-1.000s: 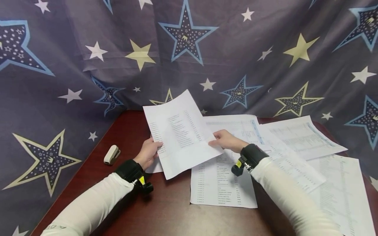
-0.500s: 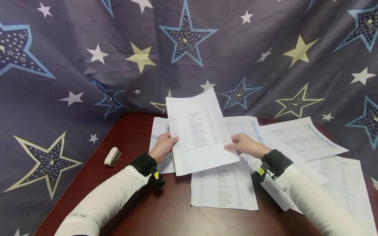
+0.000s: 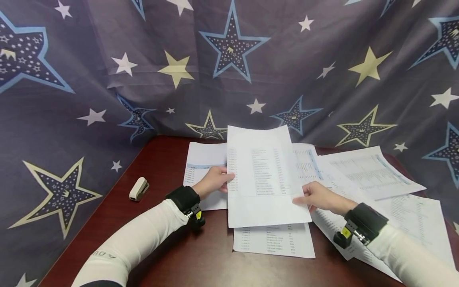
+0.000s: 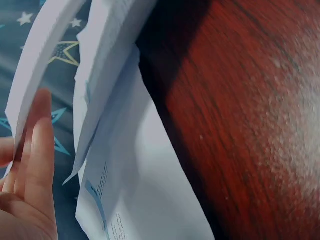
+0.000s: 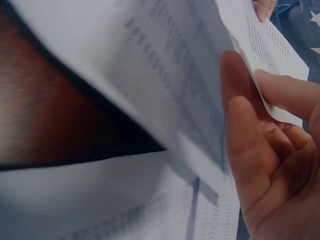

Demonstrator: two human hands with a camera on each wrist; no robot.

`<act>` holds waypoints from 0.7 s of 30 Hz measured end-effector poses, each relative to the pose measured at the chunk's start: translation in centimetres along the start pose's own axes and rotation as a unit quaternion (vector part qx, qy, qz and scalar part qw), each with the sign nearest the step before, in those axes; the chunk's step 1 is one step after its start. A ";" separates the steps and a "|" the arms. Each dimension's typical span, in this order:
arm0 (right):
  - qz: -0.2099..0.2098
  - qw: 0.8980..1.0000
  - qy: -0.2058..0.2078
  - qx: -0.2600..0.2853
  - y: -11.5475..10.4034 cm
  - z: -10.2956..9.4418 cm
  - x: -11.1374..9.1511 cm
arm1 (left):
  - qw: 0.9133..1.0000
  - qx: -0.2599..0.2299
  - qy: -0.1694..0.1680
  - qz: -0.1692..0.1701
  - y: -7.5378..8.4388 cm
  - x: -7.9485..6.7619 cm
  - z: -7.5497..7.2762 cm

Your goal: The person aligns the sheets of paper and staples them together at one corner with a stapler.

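A printed sheet of paper (image 3: 267,171) is held up above the table, its text facing me. My left hand (image 3: 212,182) pinches its left edge, thumb in front and fingers behind. On the opposite edge, near the lower corner, my right hand (image 3: 320,196) pinches it the same way. In the right wrist view the thumb and fingers of the right hand (image 5: 280,135) grip the paper between them. Beneath the held sheet lies another printed sheet (image 3: 274,242), mostly covered. Behind the left hand is a sheet with a blue band (image 3: 204,153).
A white stapler (image 3: 139,188) stands on the dark red table (image 3: 168,243) at the left. Several printed sheets (image 3: 373,171) overlap on the right, some under the right forearm. A star-patterned curtain (image 3: 279,52) hangs behind the table.
Both hands have carried the held sheet to the right and turned it more upright. The blue-banded sheet at left has come into view behind the left hand.
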State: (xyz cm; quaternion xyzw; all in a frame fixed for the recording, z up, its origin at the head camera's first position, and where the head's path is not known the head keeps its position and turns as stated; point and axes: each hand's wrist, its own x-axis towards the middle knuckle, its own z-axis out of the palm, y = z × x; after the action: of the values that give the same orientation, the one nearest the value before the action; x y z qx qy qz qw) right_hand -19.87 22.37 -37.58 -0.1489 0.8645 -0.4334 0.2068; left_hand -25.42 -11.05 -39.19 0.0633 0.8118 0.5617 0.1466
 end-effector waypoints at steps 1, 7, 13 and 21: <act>0.001 1.000 -0.003 0.001 0.3 0.1 -0.3 | 1.000 0.004 -0.009 0.004 0.0 0.0 0.1; 0.012 1.000 -0.005 0.001 0.9 0.8 -1.7 | 0.998 0.016 -0.056 0.004 -0.3 -0.1 0.7; 0.019 1.000 -0.003 -0.015 1.9 1.5 -3.2 | 0.994 0.026 -0.104 0.003 -0.3 -0.3 1.5; 0.019 0.999 -0.039 -0.015 2.7 2.6 -4.1 | 0.984 0.093 -0.154 0.001 -0.6 -0.8 1.7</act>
State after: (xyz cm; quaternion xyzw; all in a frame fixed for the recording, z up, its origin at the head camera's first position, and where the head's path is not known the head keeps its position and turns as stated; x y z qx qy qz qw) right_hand -15.25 23.93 -40.27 -0.1517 0.8648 -0.4106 0.2461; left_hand -24.12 -9.99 -40.18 0.1632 0.8284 0.4672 0.2625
